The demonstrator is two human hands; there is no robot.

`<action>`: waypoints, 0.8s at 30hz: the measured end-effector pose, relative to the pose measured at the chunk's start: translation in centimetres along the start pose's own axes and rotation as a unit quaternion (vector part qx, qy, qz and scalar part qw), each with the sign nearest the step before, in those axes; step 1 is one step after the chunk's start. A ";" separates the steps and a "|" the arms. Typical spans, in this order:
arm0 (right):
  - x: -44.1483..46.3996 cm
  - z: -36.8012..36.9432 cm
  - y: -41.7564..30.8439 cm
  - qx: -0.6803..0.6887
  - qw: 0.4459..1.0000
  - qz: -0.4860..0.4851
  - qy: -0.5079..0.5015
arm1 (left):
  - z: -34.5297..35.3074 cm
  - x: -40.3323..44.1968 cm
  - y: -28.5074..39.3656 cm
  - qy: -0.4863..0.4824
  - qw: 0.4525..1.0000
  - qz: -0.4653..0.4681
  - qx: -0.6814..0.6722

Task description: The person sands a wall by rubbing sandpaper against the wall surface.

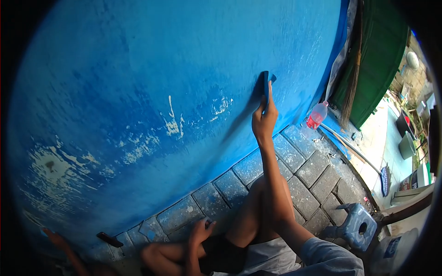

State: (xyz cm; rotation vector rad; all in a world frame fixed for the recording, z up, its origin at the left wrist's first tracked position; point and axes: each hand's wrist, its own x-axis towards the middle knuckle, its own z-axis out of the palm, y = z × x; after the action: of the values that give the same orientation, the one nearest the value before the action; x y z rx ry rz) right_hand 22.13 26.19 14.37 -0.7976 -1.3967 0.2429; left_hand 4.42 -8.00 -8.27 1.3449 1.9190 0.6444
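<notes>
My right hand (265,120) is stretched out to the blue wall (193,55), its fingers closed on a folded dark blue sheet (266,82) held against the paint. The surface there is blue with fine scratches. My left hand (201,231) rests low near my bent leg, its fingers curled round something small and dark that I cannot make out. Pale worn patches (172,126) mark the wall to the left of my right hand, and a larger one (51,165) lies farther left.
A co-worker's hand (56,238) touches the wall at lower left, near a dark object (110,239). To the right are a bottle with red liquid (317,115), a broom (354,87), a long-handled brush (385,181) and a blue-grey stool (358,227) on grey paving (317,170).
</notes>
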 end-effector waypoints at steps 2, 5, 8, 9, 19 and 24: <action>0.0 -0.2 0.7 -0.009 1.000 -0.019 0.008 | -0.1 0.1 0.0 -0.002 1.000 0.001 0.009; -0.3 0.7 -1.9 0.021 0.999 -0.024 -0.003 | 0.1 0.4 -0.1 -0.005 1.000 0.005 0.023; -1.3 1.8 -5.2 0.038 0.995 -0.086 -0.026 | 0.1 0.4 -0.5 -0.003 1.000 0.012 0.020; -1.6 2.2 -5.6 0.035 0.993 -0.105 -0.032 | 0.1 0.3 -0.3 0.000 1.000 0.018 0.013; -0.1 0.4 -0.1 -0.010 0.999 -0.032 0.020 | 0.1 0.1 0.0 0.010 1.000 0.010 0.010; -0.7 1.3 -1.8 0.023 0.999 -0.044 0.005 | -0.1 0.3 0.3 -0.006 1.000 -0.007 0.011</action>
State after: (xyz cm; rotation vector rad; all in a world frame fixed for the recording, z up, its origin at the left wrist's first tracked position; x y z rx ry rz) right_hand 20.20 24.91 14.88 -0.6969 -1.4082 0.2017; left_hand 4.46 -7.65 -8.07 1.3455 1.9285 0.6081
